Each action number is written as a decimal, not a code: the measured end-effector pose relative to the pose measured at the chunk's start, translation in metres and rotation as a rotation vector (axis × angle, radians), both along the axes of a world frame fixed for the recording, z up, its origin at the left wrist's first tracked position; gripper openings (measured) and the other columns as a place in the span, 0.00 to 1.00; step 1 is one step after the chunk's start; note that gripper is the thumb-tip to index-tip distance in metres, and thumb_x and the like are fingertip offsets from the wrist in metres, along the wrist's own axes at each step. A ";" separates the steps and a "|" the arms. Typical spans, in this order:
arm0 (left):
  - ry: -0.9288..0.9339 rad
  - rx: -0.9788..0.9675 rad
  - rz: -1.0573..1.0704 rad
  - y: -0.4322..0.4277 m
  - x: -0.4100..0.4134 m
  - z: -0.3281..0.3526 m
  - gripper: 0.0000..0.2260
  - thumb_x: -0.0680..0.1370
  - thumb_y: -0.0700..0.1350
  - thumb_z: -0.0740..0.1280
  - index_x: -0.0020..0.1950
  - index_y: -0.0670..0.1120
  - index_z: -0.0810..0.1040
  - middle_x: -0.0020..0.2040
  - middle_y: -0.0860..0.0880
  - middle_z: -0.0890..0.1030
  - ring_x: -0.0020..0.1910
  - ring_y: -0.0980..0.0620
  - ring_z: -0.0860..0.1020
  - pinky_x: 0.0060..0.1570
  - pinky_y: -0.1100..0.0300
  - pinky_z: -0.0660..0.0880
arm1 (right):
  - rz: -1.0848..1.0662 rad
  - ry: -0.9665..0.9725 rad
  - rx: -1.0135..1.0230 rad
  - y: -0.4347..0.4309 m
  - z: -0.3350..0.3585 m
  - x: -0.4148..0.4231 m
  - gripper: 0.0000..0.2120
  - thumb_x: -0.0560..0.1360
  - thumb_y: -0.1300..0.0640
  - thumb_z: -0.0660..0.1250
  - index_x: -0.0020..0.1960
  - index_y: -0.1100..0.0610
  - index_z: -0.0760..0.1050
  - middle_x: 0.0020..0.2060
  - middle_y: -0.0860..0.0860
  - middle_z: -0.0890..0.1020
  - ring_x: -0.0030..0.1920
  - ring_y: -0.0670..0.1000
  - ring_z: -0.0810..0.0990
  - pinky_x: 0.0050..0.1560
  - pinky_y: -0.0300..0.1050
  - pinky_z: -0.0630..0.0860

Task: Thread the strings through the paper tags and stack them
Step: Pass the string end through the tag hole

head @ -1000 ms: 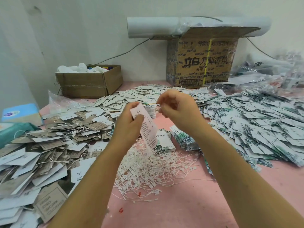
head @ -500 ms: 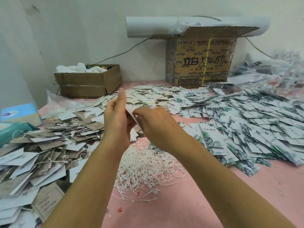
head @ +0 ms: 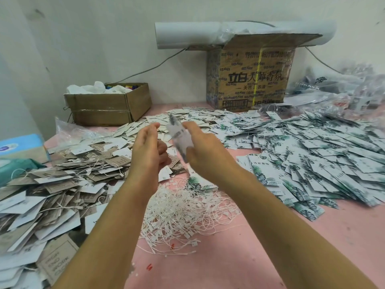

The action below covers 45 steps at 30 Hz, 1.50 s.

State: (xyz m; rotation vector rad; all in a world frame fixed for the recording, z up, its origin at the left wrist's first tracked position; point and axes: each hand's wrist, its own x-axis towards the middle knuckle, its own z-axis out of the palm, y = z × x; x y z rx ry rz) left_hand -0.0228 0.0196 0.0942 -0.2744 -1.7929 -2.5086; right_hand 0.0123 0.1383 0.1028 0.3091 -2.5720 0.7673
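At the centre of the frame, two bare forearms are seen reaching forward over a pink table, with the hands raised close together above it. A single paper tag is held by the right hand, pinched along its right edge, the index finger stretched up beside it. The tag is white with dark print and stands nearly upright, tilted a little to the left; it is smeared by motion blur, so its print cannot be read. The left hand is kept just to the left of the tag, fingers loosely curled and thumb folded across the palm. Whether anything is pinched in it, such as a thread, cannot be told.

Below the hands, at mid-frame, a tangled heap of white strings with small plastic ends is spread on the table. A broad pile of white tags printed with green leaves is laid across the right side. A second pile of brown and white tags, some with strings through them, fills the lower left.

Against the wall, a low open cardboard box is placed at upper left and a taller printed carton at upper centre, with a white roll lying on top.
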 end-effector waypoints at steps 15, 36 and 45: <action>0.177 -1.223 -0.426 0.001 -0.010 -0.060 0.04 0.75 0.49 0.70 0.48 0.54 0.76 0.33 0.52 0.71 0.26 0.56 0.69 0.25 0.66 0.65 | -0.668 -0.436 0.177 0.098 -0.001 -0.003 0.28 0.76 0.66 0.55 0.73 0.65 0.49 0.54 0.63 0.76 0.54 0.62 0.75 0.45 0.52 0.70; 0.384 -1.453 -0.153 0.019 0.002 -0.070 0.12 0.74 0.60 0.66 0.39 0.53 0.72 0.33 0.57 0.72 0.34 0.58 0.70 0.30 0.61 0.62 | -0.576 -0.587 0.057 0.113 0.007 0.003 0.05 0.77 0.69 0.54 0.43 0.65 0.66 0.35 0.57 0.68 0.37 0.58 0.74 0.44 0.51 0.78; 0.386 -1.358 -0.182 0.020 0.002 -0.068 0.06 0.76 0.50 0.67 0.39 0.53 0.74 0.31 0.58 0.70 0.30 0.59 0.68 0.29 0.62 0.62 | -0.663 -0.608 0.210 0.115 0.002 -0.003 0.12 0.75 0.60 0.63 0.35 0.59 0.64 0.30 0.52 0.66 0.31 0.52 0.66 0.33 0.41 0.64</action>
